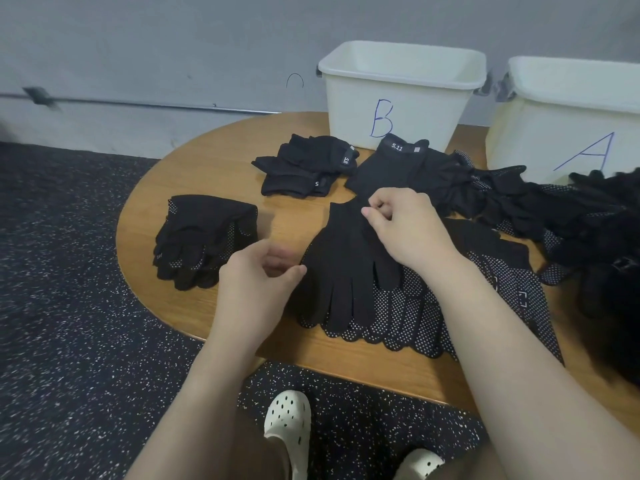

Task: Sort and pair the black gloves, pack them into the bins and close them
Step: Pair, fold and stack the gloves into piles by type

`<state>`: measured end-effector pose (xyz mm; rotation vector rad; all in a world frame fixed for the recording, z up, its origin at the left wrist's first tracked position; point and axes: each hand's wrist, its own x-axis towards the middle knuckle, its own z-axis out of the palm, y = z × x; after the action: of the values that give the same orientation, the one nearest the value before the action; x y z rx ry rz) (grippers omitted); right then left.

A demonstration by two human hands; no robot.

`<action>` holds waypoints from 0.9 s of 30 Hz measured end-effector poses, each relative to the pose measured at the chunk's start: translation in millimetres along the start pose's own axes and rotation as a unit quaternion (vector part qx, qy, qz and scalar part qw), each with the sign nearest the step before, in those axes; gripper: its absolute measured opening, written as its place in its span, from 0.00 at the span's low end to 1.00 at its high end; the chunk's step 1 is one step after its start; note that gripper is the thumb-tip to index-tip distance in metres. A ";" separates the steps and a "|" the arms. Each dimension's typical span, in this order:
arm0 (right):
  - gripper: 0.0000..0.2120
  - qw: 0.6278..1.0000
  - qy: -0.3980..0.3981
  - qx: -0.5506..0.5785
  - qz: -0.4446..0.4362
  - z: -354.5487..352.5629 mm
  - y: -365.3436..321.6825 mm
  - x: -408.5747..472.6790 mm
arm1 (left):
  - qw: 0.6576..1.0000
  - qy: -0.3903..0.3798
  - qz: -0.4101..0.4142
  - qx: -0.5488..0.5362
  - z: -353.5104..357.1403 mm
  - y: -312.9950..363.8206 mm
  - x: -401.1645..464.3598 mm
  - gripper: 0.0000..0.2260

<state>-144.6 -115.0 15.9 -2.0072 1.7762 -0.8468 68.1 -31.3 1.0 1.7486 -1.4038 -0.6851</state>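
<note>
A plain black glove (346,268) lies flat in the middle of the wooden table (221,161), fingers toward me, on top of a dotted glove (398,323). My right hand (405,230) rests on its cuff, fingers curled and pinching the fabric. My left hand (256,282) hovers at the glove's left edge, fingers loosely curved and blurred, holding nothing that I can see. Folded pairs sit to the left (204,237) and at the back (304,166). White bins marked B (398,95) and A (568,133) stand open at the back.
A loose heap of black gloves (561,216) covers the right side of the table, reaching bin A. Another flat glove (401,168) lies in front of bin B. Speckled dark floor (69,306) surrounds the table; my white clogs (287,427) show below its front edge.
</note>
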 end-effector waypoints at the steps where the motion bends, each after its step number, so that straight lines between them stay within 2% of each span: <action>1: 0.10 1.000 0.000 -0.002 0.001 0.3 -0.2 0.4 | 1.000 -0.004 0.002 -0.001 -1.2 0.1 -0.5 0.10; 4: 0.12 1.000 -0.005 -0.010 0.007 2.5 1.3 1.1 | 1.000 -0.022 0.002 -0.005 -4.0 -0.1 -0.5 0.14; 7: 0.14 1.000 -0.009 -0.018 0.018 5.3 2.9 0.9 | 0.999 -0.035 0.009 0.018 -3.2 0.7 -0.5 0.13; 11: 0.10 0.999 0.000 -0.035 0.019 7.8 3.6 -0.9 | 1.000 -0.020 0.005 0.000 -2.6 -1.8 0.6 0.11; 15: 0.09 0.998 0.013 -0.055 0.011 9.5 3.5 -2.5 | 1.000 0.004 0.009 0.004 -0.6 -3.2 0.5 0.11; 23: 0.09 0.994 0.036 -0.104 -0.022 12.6 2.2 -6.2 | 0.999 0.005 0.015 0.048 4.0 -1.4 1.0 0.06; 27: 0.06 0.993 0.023 -0.111 -0.033 10.3 0.4 -9.1 | 0.994 0.016 0.067 0.085 5.9 -0.1 -1.9 0.06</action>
<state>-138.9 -107.6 5.8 -2.2123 1.9128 -0.7485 63.0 -30.9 -2.5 1.7675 -1.5801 -0.4740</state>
